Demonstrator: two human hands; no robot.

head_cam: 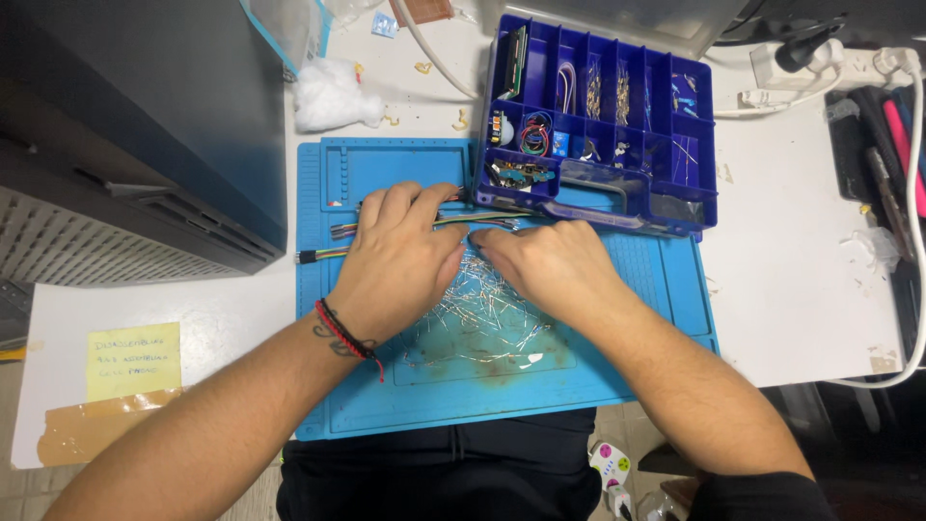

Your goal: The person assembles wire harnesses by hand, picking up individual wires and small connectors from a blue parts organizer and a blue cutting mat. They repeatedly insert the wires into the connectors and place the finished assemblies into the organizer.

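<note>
A: Fig. 1, head view. What do I have under the hands?

B: Both hands lie palm-down on the blue work mat (405,405). My left hand (400,259) is spread flat, fingers reaching fwd over a bundle of coloured jumper wires (333,232) that runs off to the left; I can't tell whether it grips them or only presses on them. A red-and-black braided wristband (345,333) sits on that wrist.

A: And the right?

B: Right hand (552,262) is flat too, fingers loosely curled inward, tips meeting the left thumb approx. at mat centre. It rests on a heap of loose thin metal leads (482,314), which spreads between and below both hands. Whether any lead is pinched, I can't tell; the fingertips are hidden.

A: Surroundings?

B: Purple compartment box (699,145), lid open, stands at the mat's far right corner, just beyond the right-hand fingers; its cells hold small electronic parts, incl. wire coils. Wad of white cotton (333,95) lies beyond the mat, far left. Yellow sticky note (133,360) sits on the white table (801,289) near the left forearm. White power strip (820,63) is at the far right, well apart from the hands.
</note>
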